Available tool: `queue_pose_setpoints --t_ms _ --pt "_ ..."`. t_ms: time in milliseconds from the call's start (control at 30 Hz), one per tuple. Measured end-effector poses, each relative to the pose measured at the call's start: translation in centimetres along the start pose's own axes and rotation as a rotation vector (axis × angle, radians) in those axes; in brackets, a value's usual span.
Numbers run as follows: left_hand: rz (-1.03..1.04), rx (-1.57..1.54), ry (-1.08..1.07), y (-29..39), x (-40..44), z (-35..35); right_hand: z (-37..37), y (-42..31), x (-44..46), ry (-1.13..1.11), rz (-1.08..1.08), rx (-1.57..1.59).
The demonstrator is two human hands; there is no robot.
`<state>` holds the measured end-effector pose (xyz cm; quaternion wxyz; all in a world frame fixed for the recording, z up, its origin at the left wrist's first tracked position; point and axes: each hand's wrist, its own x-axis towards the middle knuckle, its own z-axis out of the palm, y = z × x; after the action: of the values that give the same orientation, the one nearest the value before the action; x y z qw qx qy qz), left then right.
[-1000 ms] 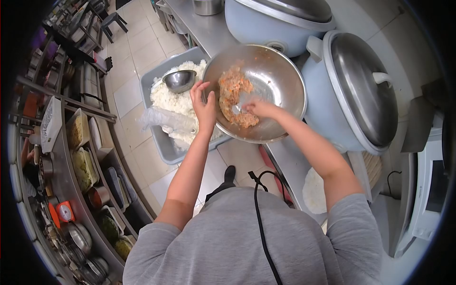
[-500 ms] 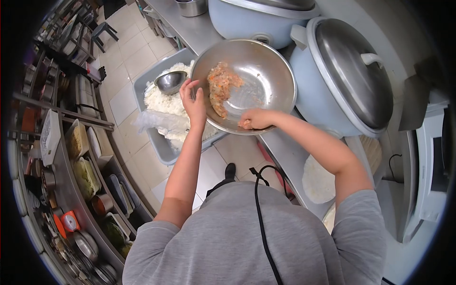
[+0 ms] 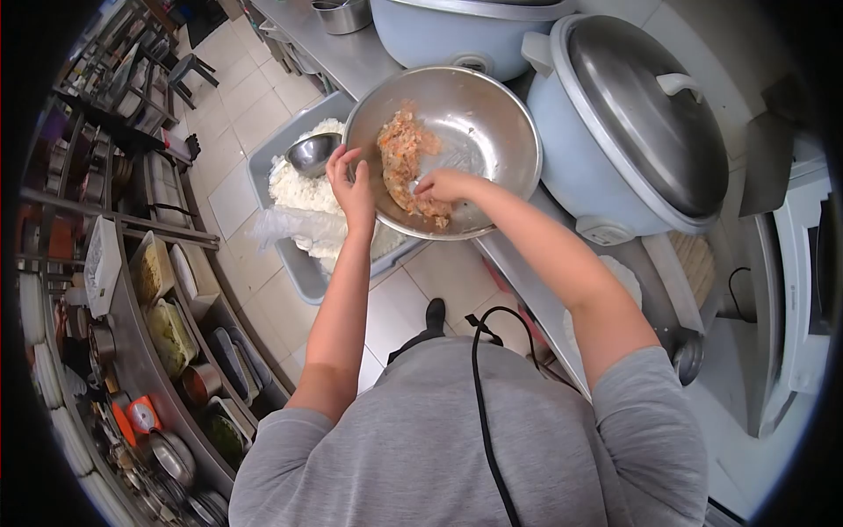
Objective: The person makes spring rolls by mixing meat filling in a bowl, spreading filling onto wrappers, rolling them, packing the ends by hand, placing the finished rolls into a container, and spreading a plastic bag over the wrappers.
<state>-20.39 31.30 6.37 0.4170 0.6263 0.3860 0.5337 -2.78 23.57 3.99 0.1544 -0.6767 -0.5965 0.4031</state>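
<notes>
A large pale blue cooker with a domed grey metal lid [image 3: 628,127] stands along the wall-side edge of the steel counter [image 3: 323,53], a second pale blue cooker [image 3: 470,39] just beside it. A round steel pot [image 3: 344,18] sits between that one and the counter's aisle-side edge. A dark four-legged stool [image 3: 187,68] stands on the beige tiled floor [image 3: 233,198]. An orange dial scale [image 3: 143,415] is near a shiny metal vessel [image 3: 174,457].

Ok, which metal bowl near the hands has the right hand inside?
The large bowl holding the orange mixture; the small bowl sits on white rice, clear of the right hand.

Bright middle, dark fisheye-warped edges
</notes>
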Motion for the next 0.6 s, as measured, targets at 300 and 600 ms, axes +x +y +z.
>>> queue_pose_setpoints --t_ms 300,600 --pt "0.005 0.004 0.001 0.1 0.0 0.0 1.3 -1.2 -0.7 0.001 -0.166 -0.363" --pt "-0.004 0.0 0.007 -0.1 0.0 0.2 0.2 -1.3 -3.1 -0.167 0.007 -0.152"
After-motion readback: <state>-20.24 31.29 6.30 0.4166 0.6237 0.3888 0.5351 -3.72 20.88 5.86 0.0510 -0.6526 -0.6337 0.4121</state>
